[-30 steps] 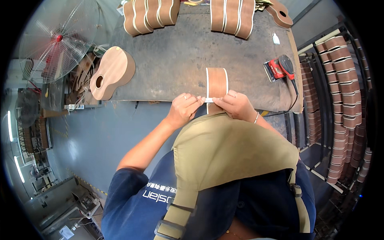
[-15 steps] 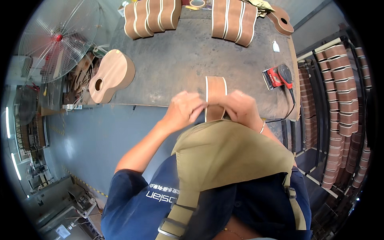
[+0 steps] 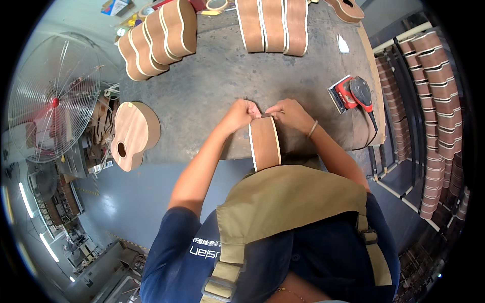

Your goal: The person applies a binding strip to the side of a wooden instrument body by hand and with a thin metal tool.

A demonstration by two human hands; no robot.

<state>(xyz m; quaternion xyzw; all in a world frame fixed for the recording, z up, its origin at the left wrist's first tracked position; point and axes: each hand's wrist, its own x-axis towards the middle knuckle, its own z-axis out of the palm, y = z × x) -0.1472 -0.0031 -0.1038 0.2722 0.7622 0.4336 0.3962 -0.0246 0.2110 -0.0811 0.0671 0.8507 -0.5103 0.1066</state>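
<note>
A small ukulele body (image 3: 265,144) rests on its edge at the table's near side, with its brown side wall and cream edging facing up. Its near end meets my apron. Across its far end runs a thin dark brown strip (image 3: 264,115), whose material I cannot make out. My left hand (image 3: 243,115) pinches the strip at the left, thumb and fingers closed. At the other end, my right hand (image 3: 290,115) is closed on it too, with fingertips just beyond the body's far right corner. My palms partly hide both ends of the strip.
A power sander (image 3: 351,95) with its cable and a white bottle (image 3: 343,44) lie at the right. Ukulele bodies stand in rows (image 3: 273,28) at the back; another ukulele body (image 3: 136,132) lies left. A fan (image 3: 55,102) and a loaded rack (image 3: 439,101) flank the table.
Both hands have moved away from my apron, from midway along the ukulele body's side to its far end, taking the strip along. The whole view has shifted as well.
</note>
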